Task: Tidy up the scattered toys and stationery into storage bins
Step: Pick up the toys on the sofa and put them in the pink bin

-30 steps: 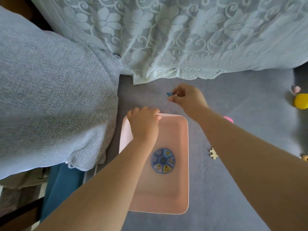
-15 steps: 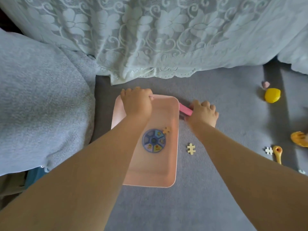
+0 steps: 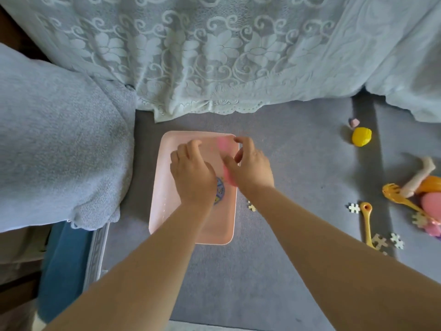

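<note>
- Head view: a shallow pink rectangular plastic bin lies flat on the grey carpet; all places below are given relative to this bin.
- Contents: a round blue disc toy with coloured segments lies on the bin floor near the middle, largely covered by the hands. Nothing else inside can be made out.
- The left hand is over the bin interior, fingers curled loosely; whether it holds anything cannot be told.
- The right hand is over the bin's right rim, thumb and fingers curved round a blurred pink object above the far right corner.
- Just right of the bin, a cream jigsaw piece lies on the carpet.
- Well right: a yellow round toy, a yellow plastic spoon, white jigsaw pieces.
- Beyond the far edge hangs a white lace cloth.
</note>
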Available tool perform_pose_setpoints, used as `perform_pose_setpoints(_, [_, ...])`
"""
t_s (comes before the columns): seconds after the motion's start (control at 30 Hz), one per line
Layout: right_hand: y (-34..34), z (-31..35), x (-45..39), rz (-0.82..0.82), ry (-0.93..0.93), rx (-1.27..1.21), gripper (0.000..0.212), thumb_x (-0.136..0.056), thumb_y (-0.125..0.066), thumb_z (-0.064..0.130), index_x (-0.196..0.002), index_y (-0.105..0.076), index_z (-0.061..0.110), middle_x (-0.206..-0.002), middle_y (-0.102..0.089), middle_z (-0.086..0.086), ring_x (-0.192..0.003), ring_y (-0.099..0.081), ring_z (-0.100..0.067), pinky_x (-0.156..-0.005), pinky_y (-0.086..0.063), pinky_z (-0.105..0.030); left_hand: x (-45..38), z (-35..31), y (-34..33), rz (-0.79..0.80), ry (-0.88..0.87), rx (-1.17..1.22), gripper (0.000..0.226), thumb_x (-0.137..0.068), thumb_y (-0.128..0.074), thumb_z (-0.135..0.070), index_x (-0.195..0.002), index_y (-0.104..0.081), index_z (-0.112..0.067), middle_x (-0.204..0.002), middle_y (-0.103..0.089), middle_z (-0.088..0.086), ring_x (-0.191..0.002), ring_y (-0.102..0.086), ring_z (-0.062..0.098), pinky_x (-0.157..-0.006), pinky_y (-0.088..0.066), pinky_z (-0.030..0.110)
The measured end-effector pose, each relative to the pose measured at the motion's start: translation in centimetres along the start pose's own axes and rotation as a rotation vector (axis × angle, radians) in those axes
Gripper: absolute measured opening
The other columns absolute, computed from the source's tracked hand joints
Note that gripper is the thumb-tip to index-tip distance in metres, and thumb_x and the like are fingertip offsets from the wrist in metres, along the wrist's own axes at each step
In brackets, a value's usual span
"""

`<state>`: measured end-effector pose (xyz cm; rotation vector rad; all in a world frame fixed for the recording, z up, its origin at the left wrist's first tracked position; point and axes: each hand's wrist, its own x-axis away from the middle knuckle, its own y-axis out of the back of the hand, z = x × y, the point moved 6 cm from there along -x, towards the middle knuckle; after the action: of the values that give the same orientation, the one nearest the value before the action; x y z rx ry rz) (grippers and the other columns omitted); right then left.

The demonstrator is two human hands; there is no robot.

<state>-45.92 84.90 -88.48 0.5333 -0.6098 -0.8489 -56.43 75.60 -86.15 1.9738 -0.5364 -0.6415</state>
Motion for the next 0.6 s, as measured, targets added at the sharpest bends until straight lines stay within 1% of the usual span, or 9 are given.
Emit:
perform_pose_setpoints(0.07, [0.5, -1.6, 0.8, -0.086, -0.057, -0.026, 0.036, -0.094, -0.049, 0.038, -0.124, -0.049, 0.018, -0.106, -0.059, 0.0, -0.098, -0.056, -0.021, -0.086, -0.047, -0.039, 1.8, -1.4, 0.7, -0.008, -0.049, 0.034, 0.038, -0.068, -0.038, -0.004, -0.098, -0.061, -0.007, -0.091, -0.06, 0.012, -0.084, -0.052, 0.033, -0.07, -0.044, 0.04])
perform_pose_setpoints(0.13, [1.6, -4.2, 1.3, -0.155, -0.184, -0.046, 0.026, -0.096, -0.046, 0.025, -0.121, -0.05, 0.017, -0.117, -0.056, -0.004, -0.101, -0.056, -0.025, -0.086, -0.047, -0.04, 3.6, -3.3, 0.2, 0.053, -0.182, 0.06, 0.029, -0.072, -0.042, -0.007, -0.091, -0.063, -0.01, -0.087, -0.059, 0.009, -0.082, -0.05, 0.031, -0.07, -0.042, 0.039])
perform_pose_setpoints(0.2, [2.6, -7.7, 2.2, -0.132, -0.276, 0.028, 0.023, -0.095, -0.045, 0.019, -0.117, -0.051, 0.019, -0.12, -0.052, -0.005, -0.099, -0.057, -0.028, -0.084, -0.049, -0.041, 6.1, -5.8, -1.5, 0.213, -0.339, 0.096, 0.028, -0.069, -0.047, 0.002, -0.087, -0.064, -0.011, -0.087, -0.059, 0.006, -0.083, -0.05, 0.027, -0.065, -0.041, 0.037])
perform_pose_setpoints(0.27, [3.2, -10.8, 3.2, -0.053, -0.331, 0.098, 0.02, -0.094, -0.047, 0.019, -0.113, -0.053, 0.023, -0.12, -0.049, -0.004, -0.091, -0.06, -0.028, -0.08, -0.053, -0.042, 8.6, -7.6, -4.1, 0.474, -0.421, 0.05, 0.033, -0.068, -0.052, 0.01, -0.092, -0.063, -0.01, -0.092, -0.055, 0.006, -0.082, -0.054, 0.027, -0.058, -0.043, 0.037])
perform_pose_setpoints(0.3, [3.2, -12.1, 3.8, -0.006, -0.352, 0.112, 0.019, -0.094, -0.05, 0.02, -0.112, -0.053, 0.024, -0.119, -0.047, -0.003, -0.087, -0.062, -0.026, -0.076, -0.054, -0.041, 9.9, -8.1, -5.3, 0.581, -0.411, -0.007, 0.033, -0.072, -0.054, 0.012, -0.097, -0.061, -0.01, -0.096, -0.052, 0.006, -0.081, -0.055, 0.026, -0.057, -0.042, 0.037])
perform_pose_setpoints(0.37, [2.8, -14.7, 5.1, 0.087, -0.372, 0.134, 0.021, -0.092, -0.057, 0.022, -0.113, -0.055, 0.025, -0.118, -0.043, -0.001, -0.079, -0.061, -0.021, -0.067, -0.053, -0.035, 12.1, -8.3, -7.4, 0.691, -0.312, -0.12, 0.029, -0.082, -0.054, 0.009, -0.104, -0.054, -0.009, -0.106, -0.046, 0.007, -0.082, -0.056, 0.027, -0.058, -0.037, 0.033])
perform_pose_setpoints(0.43, [2.3, -16.0, 5.9, 0.132, -0.377, 0.162, 0.02, -0.091, -0.061, 0.023, -0.11, -0.056, 0.026, -0.114, -0.042, 0.0, -0.074, -0.057, -0.018, -0.058, -0.049, -0.029, 12.9, -7.6, -8.4, 0.696, -0.195, -0.186, 0.025, -0.086, -0.056, 0.003, -0.108, -0.05, -0.008, -0.112, -0.045, 0.012, -0.082, -0.059, 0.03, -0.058, -0.036, 0.032])
perform_pose_setpoints(0.5, [1.8, -16.8, 6.4, 0.134, -0.37, 0.201, 0.02, -0.089, -0.064, 0.021, -0.107, -0.055, 0.025, -0.112, -0.041, 0.0, -0.072, -0.056, -0.018, -0.052, -0.043, -0.026, 13.3, -6.9, -9.4, 0.665, -0.109, -0.214, 0.031, -0.086, -0.06, -0.002, -0.112, -0.046, -0.009, -0.115, -0.043, 0.014, -0.083, -0.061, 0.031, -0.059, -0.037, 0.033])
perform_pose_setpoints(0.6, [1.4, -17.1, 6.4, 0.109, -0.348, 0.252, 0.02, -0.088, -0.066, 0.018, -0.103, -0.053, 0.021, -0.112, -0.042, -0.003, -0.076, -0.056, -0.022, -0.061, -0.048, -0.032, 13.3, -6.2, -10.6, 0.642, -0.04, -0.19, 0.036, -0.084, -0.062, -0.002, -0.113, -0.043, -0.01, -0.114, -0.041, 0.013, -0.083, -0.06, 0.032, -0.059, -0.036, 0.033])
